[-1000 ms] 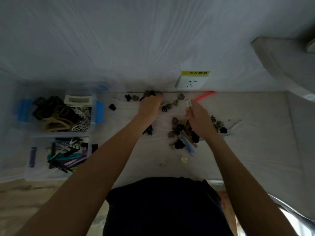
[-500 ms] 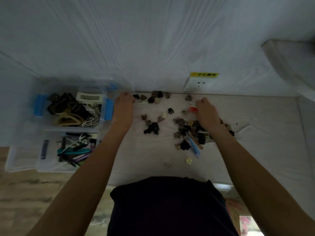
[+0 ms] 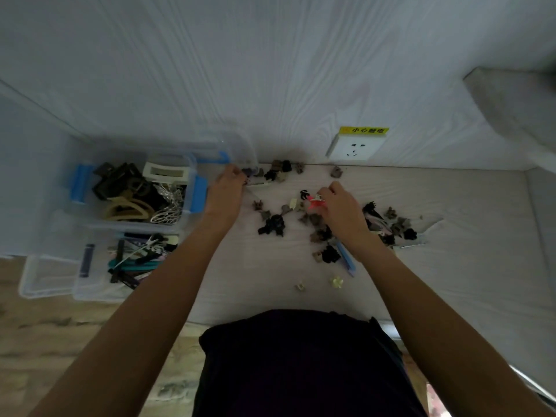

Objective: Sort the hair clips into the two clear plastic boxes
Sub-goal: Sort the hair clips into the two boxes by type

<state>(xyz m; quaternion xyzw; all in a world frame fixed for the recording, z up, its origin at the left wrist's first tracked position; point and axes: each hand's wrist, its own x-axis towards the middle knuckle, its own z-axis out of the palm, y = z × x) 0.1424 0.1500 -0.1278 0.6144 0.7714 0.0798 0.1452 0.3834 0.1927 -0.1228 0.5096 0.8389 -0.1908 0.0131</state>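
Several small hair clips (image 3: 272, 225), black, brown and beige, lie scattered on the pale table (image 3: 451, 266). My right hand (image 3: 341, 209) pinches a red clip (image 3: 315, 203) just above the pile. My left hand (image 3: 225, 192) lies back-up beside the far clear box (image 3: 192, 219), its fingertips curled down at some small clips by the wall (image 3: 251, 173); whether it holds one is hidden. The far box, with blue latches, holds large claw clips (image 3: 126, 203). The near clear box (image 3: 90, 291) holds long flat clips (image 3: 135, 260).
A clear lid (image 3: 237, 145) leans on the wall behind the far box, and another lid (image 3: 39, 275) lies left of the near box. A wall socket (image 3: 355, 147) sits above the table's back edge. A blue flat clip (image 3: 346, 258) and two tiny pale clips (image 3: 337, 281) lie near me.
My left hand swept from the clips at the back wall over to the far box. My right hand dropped from the wall area onto the pile, carrying the red clip.
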